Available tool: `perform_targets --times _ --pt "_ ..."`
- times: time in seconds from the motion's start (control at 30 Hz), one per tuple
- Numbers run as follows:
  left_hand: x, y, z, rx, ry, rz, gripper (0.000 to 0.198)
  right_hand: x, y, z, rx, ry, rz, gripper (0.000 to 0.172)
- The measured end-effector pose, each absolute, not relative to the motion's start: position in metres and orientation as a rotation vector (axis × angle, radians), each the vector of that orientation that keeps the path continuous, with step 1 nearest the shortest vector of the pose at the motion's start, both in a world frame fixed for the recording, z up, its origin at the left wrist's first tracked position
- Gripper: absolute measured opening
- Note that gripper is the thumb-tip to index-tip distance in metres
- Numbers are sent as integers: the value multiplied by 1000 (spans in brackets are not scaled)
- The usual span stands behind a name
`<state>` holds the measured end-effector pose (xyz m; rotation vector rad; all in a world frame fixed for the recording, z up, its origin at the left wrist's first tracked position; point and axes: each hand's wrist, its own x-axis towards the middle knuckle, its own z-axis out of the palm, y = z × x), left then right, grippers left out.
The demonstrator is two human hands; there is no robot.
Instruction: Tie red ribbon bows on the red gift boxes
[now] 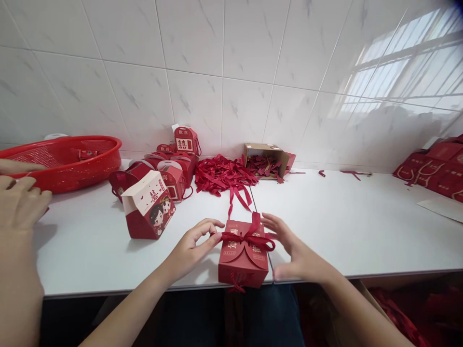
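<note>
A red gift box (243,275) with pale printed characters sits at the table's front edge before me. A dark red ribbon (259,242) crosses its top and is knotted with a loop on the right. My left hand (193,245) is at the box's left side, thumb and fingertips pinched on the ribbon's left end. On the right, my right hand (294,253) is open, fingers and thumb apart beside the box and the ribbon loop; whether a fingertip touches them I cannot tell. A red twisted cord (238,284) hangs from the box's front.
Loose red ribbons (222,173) lie behind the box, next to an open carton (273,161) of red pieces. To the left stand a house-shaped box (147,212), several red boxes (181,166) and a red basket (87,166). Another person's hand (23,202) reaches in at far left. Red bags (434,166) stand far right.
</note>
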<state>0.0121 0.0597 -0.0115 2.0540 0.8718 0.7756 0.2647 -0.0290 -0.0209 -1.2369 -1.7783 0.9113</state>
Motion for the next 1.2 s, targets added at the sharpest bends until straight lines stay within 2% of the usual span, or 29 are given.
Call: perform_targets --times 0.03,0.07,0.13,0.23,0.33,0.37,0.43,0.5,0.57,0.73,0.9,1.03,1.2 --pt "13 59 -15 1997 834 780 25 260 -30 -26 -1209 -1791 933 103" --pt "14 58 -19 1950 802 796 21 255 -31 -31 -1201 -1793 917 113" --pt "14 56 -25 1870 749 882 13 247 -33 -35 -1200 -1766 850 111" --pt "6 52 -29 1838 802 1142 36 256 -28 -32 -1216 -1646 840 104" --pt "-12 54 -26 1978 1072 1612 43 297 -10 -25 -1374 -1325 730 97" --pt "-18 57 -24 2026 1207 1768 48 315 -3 -25 -1484 -1158 594 98" --pt "-31 68 -20 2057 1509 2003 65 346 12 -27 -1700 -881 268 113" --pt "-41 84 -17 2006 1793 2045 83 364 23 -35 -1811 -822 94 114" --pt "-49 100 -16 1851 1871 1970 90 364 28 -46 -1825 -905 56 107" --pt "-47 110 -19 1452 1493 1855 68 309 19 -55 -1709 -1200 200 82" --pt "-8 69 -20 1539 1179 1541 64 249 8 -28 -1335 -1619 236 63" --pt "25 43 -21 1574 1016 1346 65 227 15 -9 -1113 -1691 242 53" --pt "32 42 -26 1600 910 1344 57 228 24 -8 -1085 -1528 515 16"
